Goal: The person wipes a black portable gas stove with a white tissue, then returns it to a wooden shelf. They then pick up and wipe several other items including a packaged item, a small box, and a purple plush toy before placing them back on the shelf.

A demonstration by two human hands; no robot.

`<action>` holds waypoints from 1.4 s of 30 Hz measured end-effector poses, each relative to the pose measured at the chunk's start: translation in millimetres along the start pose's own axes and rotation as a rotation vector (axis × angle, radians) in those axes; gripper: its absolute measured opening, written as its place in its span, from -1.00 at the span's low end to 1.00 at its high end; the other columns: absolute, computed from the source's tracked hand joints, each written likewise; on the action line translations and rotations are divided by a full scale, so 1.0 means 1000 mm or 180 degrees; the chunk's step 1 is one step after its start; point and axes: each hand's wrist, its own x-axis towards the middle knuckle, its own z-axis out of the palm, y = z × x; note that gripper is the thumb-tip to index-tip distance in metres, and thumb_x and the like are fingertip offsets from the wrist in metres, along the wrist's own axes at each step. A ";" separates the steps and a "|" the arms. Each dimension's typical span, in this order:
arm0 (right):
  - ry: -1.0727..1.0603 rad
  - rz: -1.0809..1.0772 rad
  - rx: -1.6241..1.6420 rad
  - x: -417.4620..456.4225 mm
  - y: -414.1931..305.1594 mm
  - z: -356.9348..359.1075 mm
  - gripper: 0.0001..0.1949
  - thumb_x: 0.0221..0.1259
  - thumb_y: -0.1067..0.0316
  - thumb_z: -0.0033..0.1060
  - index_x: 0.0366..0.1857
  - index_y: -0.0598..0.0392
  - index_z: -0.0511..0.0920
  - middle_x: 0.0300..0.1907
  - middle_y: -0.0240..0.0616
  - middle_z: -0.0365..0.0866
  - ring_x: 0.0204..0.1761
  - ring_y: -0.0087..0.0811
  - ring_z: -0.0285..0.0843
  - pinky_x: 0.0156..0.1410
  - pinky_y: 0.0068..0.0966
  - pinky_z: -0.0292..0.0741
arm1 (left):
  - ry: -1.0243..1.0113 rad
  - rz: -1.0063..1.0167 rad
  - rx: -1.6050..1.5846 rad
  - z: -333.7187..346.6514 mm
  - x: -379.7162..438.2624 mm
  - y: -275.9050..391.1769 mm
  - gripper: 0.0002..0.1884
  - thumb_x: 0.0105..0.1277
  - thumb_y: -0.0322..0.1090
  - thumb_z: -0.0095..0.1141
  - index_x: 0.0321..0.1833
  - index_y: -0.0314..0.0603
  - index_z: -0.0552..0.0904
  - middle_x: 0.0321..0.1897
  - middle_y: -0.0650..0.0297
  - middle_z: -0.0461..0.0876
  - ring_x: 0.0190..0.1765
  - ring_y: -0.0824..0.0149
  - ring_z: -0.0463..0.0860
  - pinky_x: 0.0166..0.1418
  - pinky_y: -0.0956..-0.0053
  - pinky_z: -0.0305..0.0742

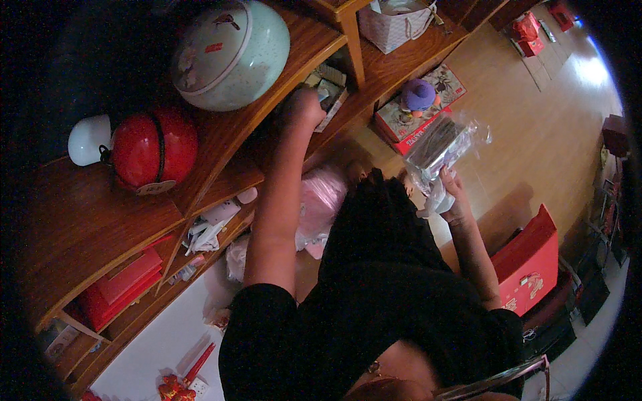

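Observation:
My left hand point(303, 108) reaches into a compartment of the wooden shelf unit point(235, 135). Its fingers are hidden by shadow and the hand itself, so its grip does not show. Small boxes point(328, 95) lie in that compartment, right beside the hand. In my right hand point(454, 188) is a clear plastic bag point(436, 203) around a dark, shiny rectangular packet point(436, 145). I hold it by its near end, out over the floor. Beyond the packet sits a red-edged flat box point(401, 123) with printed flowers, and a purple plush toy point(419, 95) rests on top.
A lidded ceramic jar point(266, 55) and a glossy red round container point(175, 143) stand on the shelf top. Behind them is a white paper bag point(391, 25). Pink plastic-wrapped things point(321, 200) lie below my left arm. A red box point(526, 270) is near my right elbow.

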 end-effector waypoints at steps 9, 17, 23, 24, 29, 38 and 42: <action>-0.0010 0.0086 -0.0071 -0.001 -0.002 -0.002 -0.43 0.53 0.00 0.27 0.45 0.04 0.36 0.06 -0.34 0.60 -0.02 -0.42 0.61 0.06 -0.37 0.62 | 0.0716 0.0038 -0.1392 0.012 -0.009 -0.030 -0.66 0.15 -0.31 0.37 -0.03 -0.30 0.70 -0.21 -0.09 0.74 -0.23 -0.08 0.70 -0.09 0.06 0.64; 0.0158 0.0076 -0.0016 0.002 0.002 0.006 -0.37 0.50 -0.04 0.29 0.49 0.02 0.32 -0.03 -0.36 0.58 -0.13 -0.40 0.61 -0.06 -0.38 0.64 | 0.0024 -0.0642 -0.2716 -0.065 -0.047 -0.027 -0.45 0.32 -0.23 0.36 0.31 -0.38 0.61 -0.25 0.17 0.75 -0.52 0.35 0.66 -0.38 0.37 0.59; -0.0037 0.0111 -0.0109 0.000 0.000 0.005 -0.35 0.51 -0.08 0.26 0.51 0.01 0.31 0.00 -0.34 0.59 -0.08 -0.40 0.61 -0.04 -0.36 0.65 | -0.0026 -0.0515 -0.2861 -0.065 -0.049 -0.033 -0.47 0.33 -0.21 0.35 0.29 -0.38 0.61 -0.26 0.18 0.73 -0.53 0.37 0.60 -0.41 0.40 0.55; -0.0036 0.0112 -0.0118 -0.001 -0.003 0.011 -0.36 0.51 -0.08 0.25 0.50 0.01 0.32 0.01 -0.34 0.59 -0.08 -0.40 0.61 -0.04 -0.36 0.65 | -0.0007 -0.0572 -0.2823 -0.067 -0.050 -0.030 -0.47 0.32 -0.21 0.35 0.28 -0.39 0.62 -0.28 0.17 0.73 -0.53 0.37 0.61 -0.42 0.39 0.55; 0.0049 0.0080 -0.0077 -0.005 -0.006 0.017 -0.39 0.52 -0.05 0.24 0.49 0.03 0.34 0.05 -0.34 0.60 -0.03 -0.40 0.62 -0.01 -0.35 0.66 | 0.0328 -0.0690 -0.2405 -0.065 -0.052 -0.018 -0.48 0.26 -0.20 0.37 0.20 -0.40 0.65 -0.39 0.15 0.72 -0.53 0.34 0.66 -0.45 0.35 0.56; 0.0021 0.0109 -0.0072 -0.004 -0.003 0.007 -0.44 0.49 -0.03 0.30 0.42 -0.02 0.40 0.01 -0.38 0.60 -0.06 -0.41 0.62 -0.06 -0.36 0.65 | 0.0383 -0.0412 -0.2980 -0.060 -0.054 -0.022 -0.63 0.22 -0.25 0.38 0.00 -0.35 0.70 -0.34 0.12 0.76 -0.53 0.28 0.68 -0.41 0.33 0.61; -0.0076 0.0160 -0.0064 0.000 0.005 -0.010 -0.40 0.50 -0.04 0.29 0.47 -0.02 0.36 0.07 -0.35 0.61 -0.01 -0.38 0.64 -0.03 -0.34 0.67 | 0.1175 -0.0137 -0.2005 -0.039 -0.050 -0.037 -0.62 0.20 -0.23 0.38 0.00 -0.33 0.72 -0.31 0.13 0.78 -0.39 0.21 0.74 -0.25 0.27 0.66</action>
